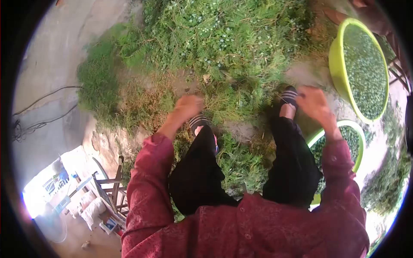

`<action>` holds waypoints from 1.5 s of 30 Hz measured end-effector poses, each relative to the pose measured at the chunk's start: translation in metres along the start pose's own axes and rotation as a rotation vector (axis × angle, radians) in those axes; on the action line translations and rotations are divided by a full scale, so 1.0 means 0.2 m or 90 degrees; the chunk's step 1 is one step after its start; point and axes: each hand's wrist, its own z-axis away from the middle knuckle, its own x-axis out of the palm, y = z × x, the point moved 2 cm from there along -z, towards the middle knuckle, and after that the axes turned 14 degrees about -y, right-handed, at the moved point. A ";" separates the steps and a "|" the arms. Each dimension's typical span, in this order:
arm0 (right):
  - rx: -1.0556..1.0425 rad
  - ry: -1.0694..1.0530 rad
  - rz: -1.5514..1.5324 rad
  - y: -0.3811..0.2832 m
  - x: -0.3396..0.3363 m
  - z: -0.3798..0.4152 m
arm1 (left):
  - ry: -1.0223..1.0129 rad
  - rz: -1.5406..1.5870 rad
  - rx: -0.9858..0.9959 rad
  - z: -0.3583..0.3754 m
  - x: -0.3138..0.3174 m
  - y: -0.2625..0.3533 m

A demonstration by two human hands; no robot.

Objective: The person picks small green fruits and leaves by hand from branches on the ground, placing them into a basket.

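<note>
Above my left shoe (198, 120), my left hand (188, 106) is blurred by motion, and whether it holds anything is hidden. My right hand (313, 102) is beside my right shoe (289, 94), with its fingers curled; what lies between them is too blurred to make out. A large heap of green leafy branches (223, 38) with small pale berries spreads in front of both hands. More cut sprigs (241, 159) lie on the ground between my legs.
Right of my hands stand a yellow-green tub (340, 64) and a second green-rimmed tub (362, 139), both holding small green berries. Dark cables (47, 120) run along the left. A wooden chair (112, 187) stands at lower left. Another person's arm (372, 19) shows at upper right.
</note>
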 end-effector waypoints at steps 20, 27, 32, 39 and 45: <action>-0.125 -0.112 -0.411 0.05 0.33 -0.35 | 0.095 0.214 0.091 -0.39 -0.20 0.43; -0.212 -0.218 -0.598 -0.03 0.28 -0.35 | 0.050 1.004 0.094 -0.18 -0.19 0.38; -0.236 -0.244 -0.725 -0.13 0.32 -0.37 | 0.072 1.098 0.063 -0.11 -0.15 0.44; -0.331 -0.097 -0.545 -0.28 0.27 -0.34 | 0.091 1.211 0.086 -0.10 -0.16 0.55; -0.398 -0.006 -0.463 -0.26 0.29 -0.35 | -0.001 1.172 0.118 -0.13 -0.11 0.51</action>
